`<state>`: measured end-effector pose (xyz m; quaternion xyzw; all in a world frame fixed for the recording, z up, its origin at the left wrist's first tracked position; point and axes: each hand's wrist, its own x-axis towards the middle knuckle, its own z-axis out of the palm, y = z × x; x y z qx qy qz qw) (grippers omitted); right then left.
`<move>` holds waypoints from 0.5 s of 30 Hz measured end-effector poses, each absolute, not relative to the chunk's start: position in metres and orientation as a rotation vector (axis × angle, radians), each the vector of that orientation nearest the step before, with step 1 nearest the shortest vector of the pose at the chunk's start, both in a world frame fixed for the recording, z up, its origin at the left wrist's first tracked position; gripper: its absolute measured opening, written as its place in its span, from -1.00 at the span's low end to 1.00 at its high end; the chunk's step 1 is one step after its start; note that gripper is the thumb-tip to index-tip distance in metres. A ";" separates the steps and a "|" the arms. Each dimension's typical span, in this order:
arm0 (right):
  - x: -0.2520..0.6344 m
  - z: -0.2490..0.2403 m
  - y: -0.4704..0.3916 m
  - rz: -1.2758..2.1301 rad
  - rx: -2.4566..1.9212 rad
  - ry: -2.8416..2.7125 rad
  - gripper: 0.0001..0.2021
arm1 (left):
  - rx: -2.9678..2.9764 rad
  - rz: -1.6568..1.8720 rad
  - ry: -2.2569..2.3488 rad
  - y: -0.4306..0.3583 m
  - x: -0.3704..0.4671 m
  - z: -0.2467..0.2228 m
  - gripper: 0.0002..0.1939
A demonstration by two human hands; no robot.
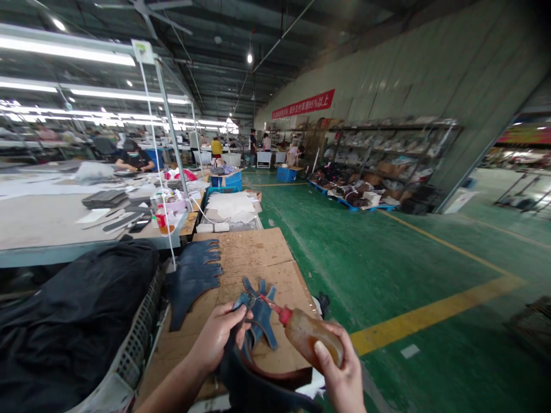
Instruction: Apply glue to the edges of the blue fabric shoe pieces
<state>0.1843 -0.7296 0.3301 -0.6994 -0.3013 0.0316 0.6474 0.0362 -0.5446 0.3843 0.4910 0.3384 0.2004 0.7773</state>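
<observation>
Pinched in my left hand (pixel 221 332) is a dark blue leather piece (pixel 258 318), its finger-like tabs fanned out over the cardboard. A dark strap-like part of it curves toward me below the hand. My right hand (pixel 340 361) is wrapped round an amber squeeze bottle (pixel 310 338) with a red cap. The bottle tilts left, and its thin red nozzle (pixel 267 301) points at the tabs beside my left fingers. Whether the tip touches the leather I cannot tell. Flat on the left of the cardboard lies a stack of blue leather pieces (pixel 193 275) with notched edges.
Stained cardboard (pixel 253 246) covers the work surface. A crate (pixel 142 338) heaped with black cloth (pixel 77 321) stands at left. Behind it is a long table (pixel 51 218) with a red-labelled jar (pixel 162 221). Green floor (pixel 387 258) runs along the right; people work farther back.
</observation>
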 end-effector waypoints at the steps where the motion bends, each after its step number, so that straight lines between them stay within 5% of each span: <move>1: 0.185 0.330 -0.730 0.077 -1.578 -0.707 -0.72 | 1.067 0.433 0.726 -0.544 0.036 0.384 -0.56; 15: 0.186 0.343 -0.715 0.090 -1.586 -0.670 -0.73 | 1.370 0.392 0.646 -0.542 0.040 0.385 -0.59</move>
